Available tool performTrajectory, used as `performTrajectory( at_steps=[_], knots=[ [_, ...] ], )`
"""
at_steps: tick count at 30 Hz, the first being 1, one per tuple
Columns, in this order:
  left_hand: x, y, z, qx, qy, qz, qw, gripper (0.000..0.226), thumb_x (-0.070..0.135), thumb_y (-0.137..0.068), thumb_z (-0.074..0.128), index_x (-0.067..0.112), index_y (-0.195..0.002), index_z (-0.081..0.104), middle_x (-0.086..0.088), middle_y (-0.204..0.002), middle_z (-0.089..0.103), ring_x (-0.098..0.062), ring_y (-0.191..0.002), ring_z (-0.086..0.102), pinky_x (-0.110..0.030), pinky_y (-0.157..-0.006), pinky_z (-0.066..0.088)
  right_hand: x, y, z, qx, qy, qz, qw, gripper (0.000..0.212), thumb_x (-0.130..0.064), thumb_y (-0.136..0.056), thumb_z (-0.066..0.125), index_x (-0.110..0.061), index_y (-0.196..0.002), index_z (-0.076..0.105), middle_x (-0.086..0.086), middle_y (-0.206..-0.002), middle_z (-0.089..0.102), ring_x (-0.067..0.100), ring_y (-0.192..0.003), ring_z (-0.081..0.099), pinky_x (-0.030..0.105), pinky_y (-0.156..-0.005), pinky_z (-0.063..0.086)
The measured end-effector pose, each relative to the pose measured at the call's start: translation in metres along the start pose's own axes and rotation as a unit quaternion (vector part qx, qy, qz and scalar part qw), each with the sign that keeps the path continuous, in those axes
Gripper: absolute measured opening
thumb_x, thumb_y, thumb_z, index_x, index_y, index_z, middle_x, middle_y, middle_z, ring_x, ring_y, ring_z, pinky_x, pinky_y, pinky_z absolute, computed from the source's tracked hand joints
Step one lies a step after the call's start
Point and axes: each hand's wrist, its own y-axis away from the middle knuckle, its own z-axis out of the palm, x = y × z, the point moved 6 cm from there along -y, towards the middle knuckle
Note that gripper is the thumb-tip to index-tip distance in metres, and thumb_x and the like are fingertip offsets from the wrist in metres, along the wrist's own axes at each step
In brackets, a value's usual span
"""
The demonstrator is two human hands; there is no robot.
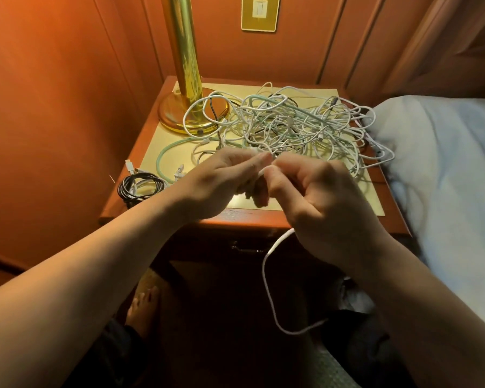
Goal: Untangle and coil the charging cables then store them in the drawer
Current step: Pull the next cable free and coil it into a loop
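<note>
Fingertips of my left hand (224, 177) and right hand (317, 197) pinch one white cable (266, 278) at frame centre, freeing it from the tangle (291, 127).

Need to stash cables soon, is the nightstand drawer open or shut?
Shut, it seems: the drawer front sits under the tabletop edge, handle showing, though it's dark.

The tangle of cables (291, 124) is mostly white with pale mint-green strands, and a black coiled cable (140, 186) lies at the worktop's (333, 203) front left corner. The worktop is pale yellow with reddish-brown wooden edges, the lamp (185, 79) shiny gold, the bed (445, 163) white.
</note>
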Motion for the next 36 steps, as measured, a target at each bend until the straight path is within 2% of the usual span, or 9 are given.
performTrajectory(
  at_steps=[3, 6, 14, 17, 21, 25, 28, 32, 36],
  knots=[
    [-0.001, 0.0, 0.019, -0.07, 0.159, -0.051, 0.983, 0.052, 0.037, -0.107, 0.031, 0.002, -0.079, 0.055, -0.011, -0.063, 0.049, -0.022, -0.056, 0.047, -0.031, -0.058, 0.043, 0.001, 0.001, -0.012, 0.069, 0.07, -0.022, 0.995, 0.027, -0.032, -0.106, 0.051, -0.026, -0.08, 0.051, -0.012, -0.056, 0.044, 0.005, -0.051, 0.047, 0.024, -0.051, 0.031],
    [0.004, 0.002, 0.035, -0.133, 0.207, -0.083, 0.966, 0.056, 0.049, -0.105, 0.023, 0.009, -0.075, 0.049, -0.001, -0.056, 0.036, -0.017, -0.051, 0.037, -0.027, -0.055, 0.041, 0.008, 0.0, -0.019, 0.1, 0.089, 0.001, 0.991, 0.026, -0.034, -0.106, 0.053, -0.026, -0.082, 0.05, -0.009, -0.057, 0.045, 0.006, -0.051, 0.046, 0.027, -0.049, 0.03],
    [0.0, 0.007, 0.047, -0.166, 0.259, -0.145, 0.94, 0.044, 0.037, -0.101, 0.033, 0.012, -0.068, 0.047, 0.002, -0.053, 0.032, -0.014, -0.048, 0.032, -0.031, -0.052, 0.03, 0.046, -0.009, 0.002, 0.04, -0.129, 0.099, 0.986, 0.038, -0.042, -0.107, 0.054, -0.012, -0.086, 0.058, 0.013, -0.068, 0.054, 0.025, -0.056, 0.046, 0.046, -0.052, 0.045],
    [0.002, 0.007, 0.047, -0.161, 0.298, -0.137, 0.931, 0.044, 0.035, -0.103, 0.032, 0.012, -0.069, 0.049, 0.003, -0.051, 0.032, -0.012, -0.045, 0.032, -0.026, -0.048, 0.032, 0.054, -0.01, 0.016, -0.006, -0.195, 0.158, 0.968, 0.045, -0.054, -0.101, 0.048, -0.014, -0.088, 0.064, 0.03, -0.074, 0.058, 0.012, -0.045, 0.038, 0.033, -0.047, 0.034],
    [0.008, 0.006, 0.039, -0.108, 0.34, -0.098, 0.929, 0.039, 0.028, -0.106, 0.036, 0.011, -0.076, 0.055, 0.003, -0.05, 0.038, -0.008, -0.042, 0.035, -0.021, -0.044, 0.038, 0.061, -0.005, 0.04, -0.107, -0.192, 0.215, 0.952, 0.05, -0.052, -0.099, 0.043, -0.016, -0.073, 0.065, 0.014, -0.059, 0.053, 0.01, -0.047, 0.038, 0.031, -0.052, 0.029],
    [0.009, 0.005, 0.03, -0.048, 0.386, -0.085, 0.917, 0.045, 0.029, -0.105, 0.034, 0.007, -0.08, 0.064, 0.001, -0.049, 0.05, -0.005, -0.037, 0.041, -0.019, -0.042, 0.041, 0.056, 0.0, 0.054, -0.152, -0.126, 0.214, 0.957, 0.05, -0.044, -0.104, 0.043, -0.012, -0.069, 0.061, 0.015, -0.064, 0.061, 0.028, -0.057, 0.05, 0.053, -0.06, 0.042],
    [0.007, 0.003, 0.02, 0.032, 0.419, -0.091, 0.903, 0.051, 0.03, -0.109, 0.03, 0.007, -0.084, 0.069, 0.001, -0.057, 0.058, -0.006, -0.044, 0.048, -0.021, -0.047, 0.046, 0.044, 0.004, 0.051, -0.193, -0.08, 0.207, 0.956, 0.061, -0.038, -0.112, 0.039, -0.016, -0.057, 0.055, -0.006, -0.045, 0.049, 0.006, -0.043, 0.042, 0.035, -0.056, 0.033],
    [0.001, -0.002, 0.0, 0.163, 0.462, -0.083, 0.868, 0.041, 0.027, -0.112, 0.032, 0.001, -0.103, 0.063, -0.007, -0.078, 0.074, -0.012, -0.063, 0.069, -0.028, -0.064, 0.061, 0.025, 0.01, 0.043, -0.21, -0.058, 0.199, 0.955, 0.064, -0.043, -0.111, 0.038, -0.014, -0.059, 0.059, -0.008, -0.04, 0.045, 0.006, -0.037, 0.04, 0.03, -0.054, 0.03],
    [-0.006, -0.005, -0.019, 0.166, 0.3, -0.084, 0.936, 0.047, 0.029, -0.113, 0.029, -0.003, -0.102, 0.062, -0.015, -0.084, 0.074, -0.022, -0.073, 0.072, -0.035, -0.073, 0.062, 0.006, 0.008, 0.031, -0.135, -0.041, 0.123, 0.982, 0.059, -0.039, -0.105, 0.047, -0.002, -0.061, 0.058, 0.01, -0.051, 0.045, 0.021, -0.047, 0.042, 0.045, -0.054, 0.036]
  ],
)
